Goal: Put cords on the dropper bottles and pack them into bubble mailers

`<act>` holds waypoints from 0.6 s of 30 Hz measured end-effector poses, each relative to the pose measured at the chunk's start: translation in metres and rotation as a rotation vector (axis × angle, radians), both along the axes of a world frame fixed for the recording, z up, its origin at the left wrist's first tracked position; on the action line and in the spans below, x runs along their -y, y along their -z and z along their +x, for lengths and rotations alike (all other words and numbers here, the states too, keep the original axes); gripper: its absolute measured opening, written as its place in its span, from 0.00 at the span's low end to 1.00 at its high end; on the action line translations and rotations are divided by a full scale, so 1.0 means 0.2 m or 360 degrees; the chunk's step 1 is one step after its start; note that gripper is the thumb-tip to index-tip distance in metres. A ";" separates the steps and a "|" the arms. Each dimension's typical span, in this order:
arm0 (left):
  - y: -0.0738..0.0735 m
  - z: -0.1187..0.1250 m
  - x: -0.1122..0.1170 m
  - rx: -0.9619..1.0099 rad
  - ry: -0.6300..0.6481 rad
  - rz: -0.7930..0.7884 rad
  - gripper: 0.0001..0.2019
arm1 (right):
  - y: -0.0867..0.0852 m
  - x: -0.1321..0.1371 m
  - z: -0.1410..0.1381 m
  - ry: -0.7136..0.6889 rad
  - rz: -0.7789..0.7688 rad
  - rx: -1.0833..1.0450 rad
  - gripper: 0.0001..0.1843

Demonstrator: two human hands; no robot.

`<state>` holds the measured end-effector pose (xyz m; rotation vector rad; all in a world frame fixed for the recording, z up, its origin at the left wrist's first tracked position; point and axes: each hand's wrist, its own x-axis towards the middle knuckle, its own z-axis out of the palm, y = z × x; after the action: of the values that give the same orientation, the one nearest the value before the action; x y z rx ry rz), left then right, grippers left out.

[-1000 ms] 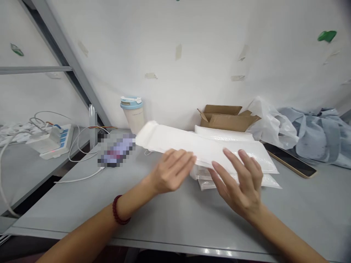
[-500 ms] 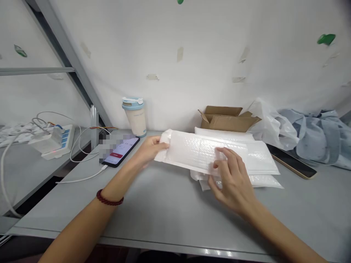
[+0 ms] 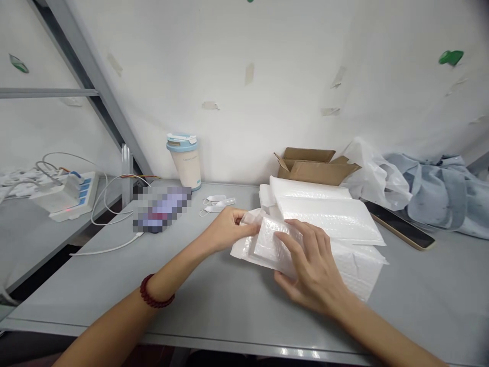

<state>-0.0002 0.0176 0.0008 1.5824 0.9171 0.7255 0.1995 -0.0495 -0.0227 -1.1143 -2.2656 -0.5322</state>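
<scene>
A white bubble mailer lies low over the grey table, just in front of a stack of the same mailers. My left hand pinches the mailer's left end, where the flap is. My right hand rests on top of it with fingers curled over its middle, gripping it. A red bead bracelet is on my left wrist.
A phone on a white cable and a blue-lidded cup stand to the left. Small white packets lie beyond my left hand. An open cardboard box, a plastic bag, blue cloth and a second phone are at the right. A power strip sits far left.
The mailer was held up across the stack; both hands have brought it down and toward me, in front of the stack. My left hand moved from its far end to the near flap.
</scene>
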 end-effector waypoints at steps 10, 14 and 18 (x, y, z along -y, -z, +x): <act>-0.02 -0.14 -0.13 -0.0824 -0.0498 0.0765 0.19 | 0.00 -0.02 0.04 -0.0057 0.0186 -0.0143 0.22; 0.02 -0.28 -0.21 -0.1389 -0.0571 0.0983 0.08 | -0.01 -0.02 0.05 -0.0042 0.0147 -0.0242 0.21; 0.08 -0.31 -0.23 -0.1486 -0.0468 0.0955 0.08 | -0.01 -0.03 0.06 -0.0072 0.0045 -0.0358 0.21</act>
<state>-0.0618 0.0644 -0.0142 2.4234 1.7443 0.4514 0.2107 -0.0440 -0.0206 -1.0505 -2.0770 -0.3983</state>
